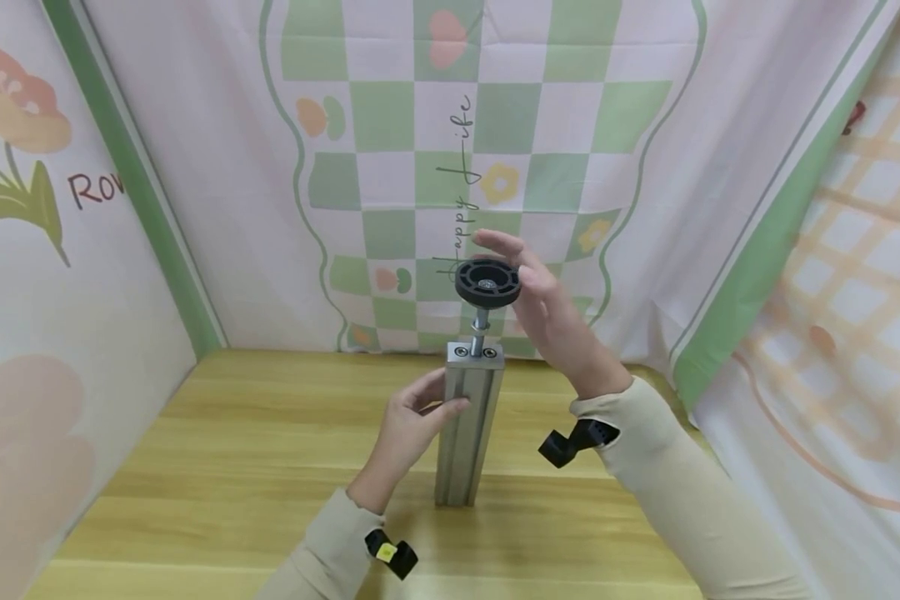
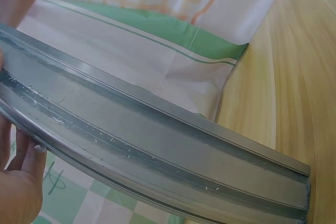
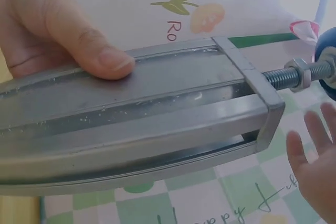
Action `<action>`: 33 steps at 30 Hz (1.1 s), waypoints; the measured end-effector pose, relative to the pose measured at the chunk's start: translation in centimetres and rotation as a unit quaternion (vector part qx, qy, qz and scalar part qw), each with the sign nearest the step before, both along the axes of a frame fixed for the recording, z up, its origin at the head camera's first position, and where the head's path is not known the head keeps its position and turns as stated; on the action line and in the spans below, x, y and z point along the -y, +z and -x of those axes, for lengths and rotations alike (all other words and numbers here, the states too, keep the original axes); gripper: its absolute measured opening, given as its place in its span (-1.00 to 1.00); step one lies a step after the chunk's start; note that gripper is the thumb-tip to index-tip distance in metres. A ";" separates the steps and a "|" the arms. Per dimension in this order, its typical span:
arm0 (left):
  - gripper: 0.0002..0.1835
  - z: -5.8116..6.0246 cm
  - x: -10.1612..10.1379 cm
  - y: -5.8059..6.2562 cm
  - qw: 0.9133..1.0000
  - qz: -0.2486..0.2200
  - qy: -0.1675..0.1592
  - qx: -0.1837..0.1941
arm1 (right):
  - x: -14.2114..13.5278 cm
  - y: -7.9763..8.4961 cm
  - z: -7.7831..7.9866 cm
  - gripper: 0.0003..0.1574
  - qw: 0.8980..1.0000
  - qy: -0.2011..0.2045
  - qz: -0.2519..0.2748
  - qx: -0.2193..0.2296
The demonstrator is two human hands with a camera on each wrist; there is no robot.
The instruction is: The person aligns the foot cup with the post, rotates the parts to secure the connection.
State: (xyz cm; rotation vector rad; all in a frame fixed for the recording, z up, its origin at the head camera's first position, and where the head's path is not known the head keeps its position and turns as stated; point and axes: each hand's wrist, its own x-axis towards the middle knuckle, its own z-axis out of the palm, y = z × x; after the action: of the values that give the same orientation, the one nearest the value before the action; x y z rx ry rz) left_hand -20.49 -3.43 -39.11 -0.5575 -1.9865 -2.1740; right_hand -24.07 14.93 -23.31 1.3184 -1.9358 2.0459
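flecks (image 3: pixel 198 96) on the bar (image 3: pixel 184 74) left fingers (image 3: pixel 107 62) grip show only in wrist views

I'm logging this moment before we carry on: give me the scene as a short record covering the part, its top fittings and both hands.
Part: grey metal profile, upright, lower end at the wooden table
Top: end plate with two screws
Rod: threaded rod rising from the plate
Nut: nut on the rod, apart from the plate
Disc: black round disc at the rod's top
Left hand: left hand grips the profile
Right hand: right hand beside the disc, fingers extended; contact unclear
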 end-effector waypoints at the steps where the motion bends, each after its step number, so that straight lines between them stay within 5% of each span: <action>1: -0.53 0.0 0.0 0.0 1.000 0.000 0.000 0.001 | 0.0 0.0 0.1 -0.21 1.000 0.021 0.007 0.003; 4: -0.53 0.0 0.0 0.0 1.000 -0.002 0.001 0.002 | 0.0 -0.1 0.4 -0.24 0.996 0.087 0.030 0.020; 9: -0.54 0.1 0.0 -0.2 1.000 -0.003 -0.001 -0.004 | -0.1 -0.2 0.4 -0.28 0.990 0.126 0.041 0.041; 33: -0.53 0.1 0.1 -0.3 1.000 0.006 -0.003 -0.005 | 0.0 -1.0 0.8 -0.60 0.993 0.063 0.086 0.058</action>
State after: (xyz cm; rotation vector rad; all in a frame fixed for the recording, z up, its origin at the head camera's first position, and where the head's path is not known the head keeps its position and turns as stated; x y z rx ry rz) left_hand -20.59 -3.57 -39.36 -0.5753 -1.9952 -2.1597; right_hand -24.88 14.93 -24.26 1.3427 -1.7094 2.3379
